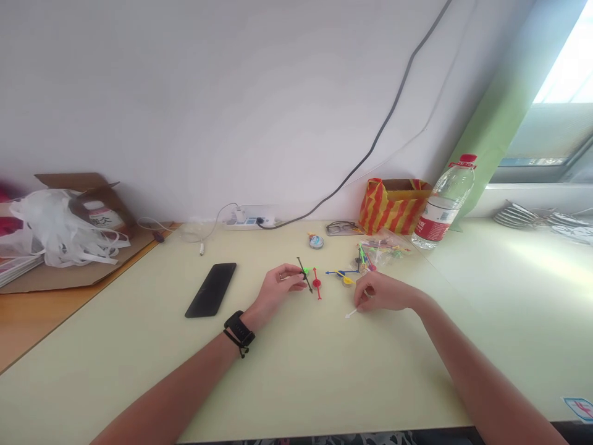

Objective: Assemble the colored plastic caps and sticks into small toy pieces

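My left hand (277,285) rests on the pale green table (296,371) and pinches a thin black stick (304,274) with a green piece on it. A red stick with a round red disc (317,283) lies just right of it. My right hand (382,293) holds a small white stick (352,313) whose tip points down to the left on the table. Between the hands, slightly farther back, lie a blue stick (340,272) and a yellow disc (347,280). A black watch is on my left wrist.
A clear bag of coloured sticks (382,252) lies behind my right hand. A black phone (212,288) lies left. At the back: water bottle (442,204), striped bag (393,204), glasses (341,227), power strip (248,217), small round tin (315,241). Cardboard box and plastic bags (65,225) far left.
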A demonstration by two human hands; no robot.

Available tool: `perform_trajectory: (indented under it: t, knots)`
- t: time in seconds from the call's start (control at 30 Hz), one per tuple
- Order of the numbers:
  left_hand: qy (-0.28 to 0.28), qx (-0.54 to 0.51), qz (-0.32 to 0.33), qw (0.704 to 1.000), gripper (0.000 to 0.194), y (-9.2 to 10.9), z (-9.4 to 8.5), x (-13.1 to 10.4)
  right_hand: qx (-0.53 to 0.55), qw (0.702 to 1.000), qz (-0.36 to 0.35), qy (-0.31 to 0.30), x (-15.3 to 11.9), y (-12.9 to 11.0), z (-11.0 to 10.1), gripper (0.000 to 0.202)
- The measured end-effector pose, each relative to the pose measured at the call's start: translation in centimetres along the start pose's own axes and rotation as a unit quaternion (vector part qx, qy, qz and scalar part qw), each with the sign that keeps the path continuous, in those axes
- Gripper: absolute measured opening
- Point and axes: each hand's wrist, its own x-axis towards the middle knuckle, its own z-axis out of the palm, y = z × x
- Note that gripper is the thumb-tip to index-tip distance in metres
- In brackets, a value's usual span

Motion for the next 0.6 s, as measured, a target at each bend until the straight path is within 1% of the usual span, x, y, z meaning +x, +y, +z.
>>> perform_trajectory:
  t: [0.07,0.13,0.23,0.3,0.37,0.43,0.5,0.53,0.6]
  knots:
    - [-0.015,0.067,0.023,0.997,0.027,-0.2,0.1,-0.2,-0.007,1.000,0.005,0.006,0.0,-0.1,0.0,0.013]
    - [-0.033,0.160,0.067,0.984,0.025,-0.4,0.2,-0.5,-0.011,1.000,0.008,0.013,0.1,-0.3,0.1,0.014]
    - [-0.054,0.298,0.128,0.944,0.022,-0.6,0.3,-0.7,-0.013,1.000,0.006,0.027,0.1,-0.6,0.1,0.016]
    - [-0.049,0.359,0.161,0.918,0.020,-0.7,0.2,-0.8,-0.012,0.999,-0.001,0.041,0.2,-0.8,0.2,0.018]
    - [-0.017,0.395,0.196,0.897,0.018,-0.7,0.0,-0.7,-0.004,0.999,-0.007,0.053,0.3,-1.0,0.3,0.018]
    - [0.029,0.425,0.228,0.875,0.020,-0.5,-0.4,-0.5,0.010,0.998,-0.006,0.063,0.4,-1.0,0.5,0.019]
    - [0.074,0.465,0.249,0.846,0.022,-0.1,-0.8,-0.4,0.022,0.997,0.001,0.078,0.5,-1.0,0.6,0.020]
    - [0.093,0.491,0.251,0.829,0.024,0.1,-1.1,-0.4,0.026,0.996,0.005,0.088,0.6,-1.1,0.7,0.021]
    - [0.120,0.548,0.230,0.795,0.033,0.4,-1.6,-0.4,0.035,0.994,0.009,0.106,0.5,-1.2,0.9,0.025]
